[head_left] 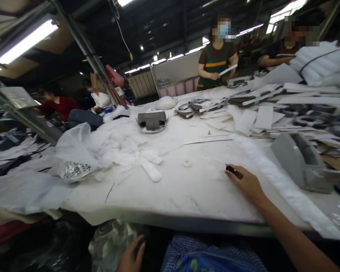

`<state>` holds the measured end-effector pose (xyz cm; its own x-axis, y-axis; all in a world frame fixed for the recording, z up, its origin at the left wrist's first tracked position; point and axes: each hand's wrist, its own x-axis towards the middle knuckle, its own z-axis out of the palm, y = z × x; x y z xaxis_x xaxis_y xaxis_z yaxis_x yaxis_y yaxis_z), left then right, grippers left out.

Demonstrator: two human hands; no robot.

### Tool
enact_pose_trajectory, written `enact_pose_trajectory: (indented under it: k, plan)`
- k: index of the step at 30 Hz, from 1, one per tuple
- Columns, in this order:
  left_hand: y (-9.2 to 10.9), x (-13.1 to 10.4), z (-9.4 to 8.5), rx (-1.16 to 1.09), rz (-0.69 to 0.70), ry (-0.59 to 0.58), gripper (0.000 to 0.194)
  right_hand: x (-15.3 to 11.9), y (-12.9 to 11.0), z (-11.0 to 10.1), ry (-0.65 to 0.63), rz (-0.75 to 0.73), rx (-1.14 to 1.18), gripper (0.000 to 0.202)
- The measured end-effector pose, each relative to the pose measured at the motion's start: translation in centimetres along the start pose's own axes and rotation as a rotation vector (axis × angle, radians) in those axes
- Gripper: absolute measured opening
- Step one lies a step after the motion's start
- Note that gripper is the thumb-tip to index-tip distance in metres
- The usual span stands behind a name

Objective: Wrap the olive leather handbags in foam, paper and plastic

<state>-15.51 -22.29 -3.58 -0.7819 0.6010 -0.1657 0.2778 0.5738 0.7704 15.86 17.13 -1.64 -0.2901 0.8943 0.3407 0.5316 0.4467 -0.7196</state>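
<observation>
My right hand (249, 184) is over the white-covered table (170, 196), with thumb and fingers closed on a small dark object (232, 171) whose kind I cannot make out. Below the table's front edge is my left hand (132, 255), its fingers apart and nothing visible in them. Beside it bulges a crumpled clear plastic bag (110, 241). A long strip of white padding (283, 185) lies to the right of my right hand. Past the strip stands a grey, box-shaped bag piece (297, 162) with an open top.
A dark grey bag (152, 121) sits farther back. At left are white strips (150, 168) and a plastic bag with handwriting (76, 158). Flat white pieces (249, 119) pile up at right. Across the table, a masked person (217, 56) holds a white strip.
</observation>
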Motion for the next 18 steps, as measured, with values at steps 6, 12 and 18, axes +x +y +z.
enact_pose_trajectory:
  k: [6, 12, 18]
  plan:
    - [16.4, 9.3, 5.7, -0.025, 0.619, -0.169, 0.032, 0.1, 0.1, 0.0, -0.020, -0.014, 0.066, 0.042]
    - [23.7, 17.1, 14.9, 0.014, 0.730, -0.341, 0.062, 0.1, 0.1, 0.2, -0.021, 0.098, 0.053, 0.048]
    - [25.3, 20.1, 17.2, -0.084, 0.609, -0.475, 0.047, 0.0, 0.1, 0.4, -0.031, 0.048, 0.099, 0.043]
